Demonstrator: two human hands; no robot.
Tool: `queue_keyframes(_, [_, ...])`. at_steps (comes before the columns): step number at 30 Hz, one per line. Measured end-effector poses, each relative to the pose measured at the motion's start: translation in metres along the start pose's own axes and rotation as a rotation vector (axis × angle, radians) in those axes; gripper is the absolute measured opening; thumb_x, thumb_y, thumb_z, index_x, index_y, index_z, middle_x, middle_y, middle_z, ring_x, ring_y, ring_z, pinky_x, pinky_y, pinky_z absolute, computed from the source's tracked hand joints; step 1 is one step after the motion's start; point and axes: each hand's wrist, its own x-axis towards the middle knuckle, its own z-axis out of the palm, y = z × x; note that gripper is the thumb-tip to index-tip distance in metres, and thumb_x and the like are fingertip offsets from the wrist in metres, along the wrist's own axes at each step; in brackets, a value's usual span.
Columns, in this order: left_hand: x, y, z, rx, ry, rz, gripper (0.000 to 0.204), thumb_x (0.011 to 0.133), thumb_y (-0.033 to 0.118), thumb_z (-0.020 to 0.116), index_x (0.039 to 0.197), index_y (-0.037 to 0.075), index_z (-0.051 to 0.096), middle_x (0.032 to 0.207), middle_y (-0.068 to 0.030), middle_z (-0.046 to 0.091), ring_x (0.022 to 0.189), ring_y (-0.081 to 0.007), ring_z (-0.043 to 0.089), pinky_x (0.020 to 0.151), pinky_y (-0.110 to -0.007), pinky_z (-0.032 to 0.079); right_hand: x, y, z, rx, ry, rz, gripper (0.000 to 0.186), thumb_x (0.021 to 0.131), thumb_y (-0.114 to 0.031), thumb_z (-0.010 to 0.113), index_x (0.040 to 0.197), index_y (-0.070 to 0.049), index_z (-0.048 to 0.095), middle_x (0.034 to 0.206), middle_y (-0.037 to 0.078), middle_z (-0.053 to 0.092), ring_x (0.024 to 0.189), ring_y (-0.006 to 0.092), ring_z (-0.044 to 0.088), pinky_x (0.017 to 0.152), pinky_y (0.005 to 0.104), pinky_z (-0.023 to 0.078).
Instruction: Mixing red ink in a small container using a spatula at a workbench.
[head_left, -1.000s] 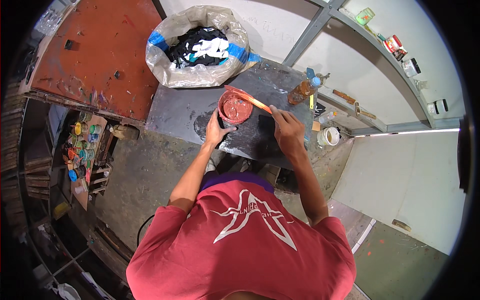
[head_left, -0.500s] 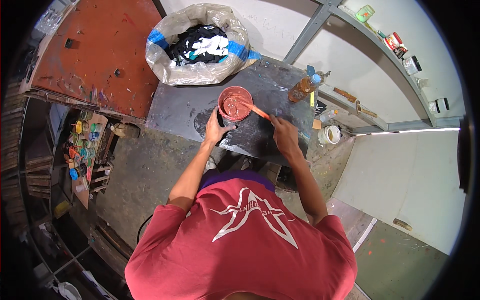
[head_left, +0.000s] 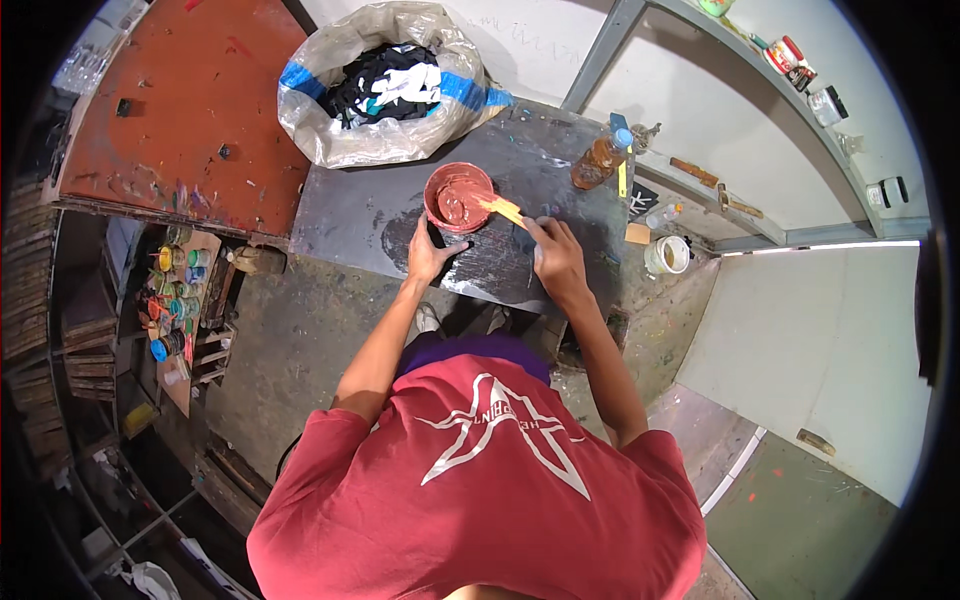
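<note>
A round red tub (head_left: 432,183) of thick reddish-brown paint (head_left: 455,203) stands on the dark tabletop. Its near left side is gripped by my left hand (head_left: 427,255), fingers along the wall and thumb spread along the near side. My right hand (head_left: 558,262) is closed around the end of a flat stirring stick (head_left: 508,210). The stick shows a yellow face smeared with paint, and it slants leftward over the tub's right rim. Its far tip is at the paint, and I cannot tell how deep it goes.
Behind the tub sits an open sack (head_left: 330,140) of black and white cloth scraps. A blue-capped bottle (head_left: 598,165) of brown liquid stands at the table's right, with a white bucket (head_left: 668,255) beyond the edge. Left is a rust-red surface (head_left: 190,110); paint jars (head_left: 180,300) sit lower.
The stick has turned from its orange-red face to a yellow one, and my right hand has shifted slightly left and up. My left hand stays on the tub. The whole view has shifted slightly.
</note>
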Motion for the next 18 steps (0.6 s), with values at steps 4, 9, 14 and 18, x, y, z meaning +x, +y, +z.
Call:
queue_keyframes(4, [0.001,0.008,0.003,0.014,0.010,-0.012,0.113,0.059,0.036,0.099,0.148,-0.001,0.039,0.138,-0.0210,0.061,0.130,-0.0317,0.058,0.113,-0.041,0.043,-0.014,0.011,0.004,-0.181,-0.018,-0.080,0.049,0.080,0.001,0.061,0.128,-0.007,0.067,0.112,0.013,0.061,0.102,0.0329,0.059,0.088,0.0438,0.049])
queue_keyframes(9, [0.004,0.005,0.008,-0.029,0.050,-0.049,0.108,0.060,0.028,0.099,0.146,-0.002,0.041,0.139,-0.0229,0.060,0.131,-0.0341,0.057,0.111,-0.042,0.044,-0.033,0.017,-0.023,-0.231,-0.071,-0.082,0.045,0.082,0.000,0.059,0.126,-0.007,0.069,0.111,0.014,0.060,0.102,0.0317,0.059,0.087,0.0425,0.049])
queue_keyframes(14, [0.003,0.012,0.009,-0.001,0.019,-0.056,0.109,0.058,0.031,0.100,0.144,-0.002,0.042,0.136,-0.0230,0.061,0.128,-0.0349,0.059,0.110,-0.042,0.046,-0.032,0.013,-0.058,-0.333,-0.151,-0.029,0.042,0.081,0.003,0.060,0.121,-0.006,0.072,0.109,0.013,0.062,0.100,0.0304,0.061,0.087,0.0421,0.050])
queue_keyframes(18, [-0.006,0.007,0.010,0.045,0.034,-0.079,0.115,0.058,0.034,0.100,0.148,-0.003,0.038,0.138,-0.0214,0.061,0.129,-0.0304,0.058,0.111,-0.041,0.044,-0.025,0.016,-0.066,-0.033,-0.037,0.106,0.038,0.081,0.006,0.063,0.117,-0.002,0.073,0.099,0.013,0.066,0.092,0.0317,0.064,0.082,0.0436,0.053])
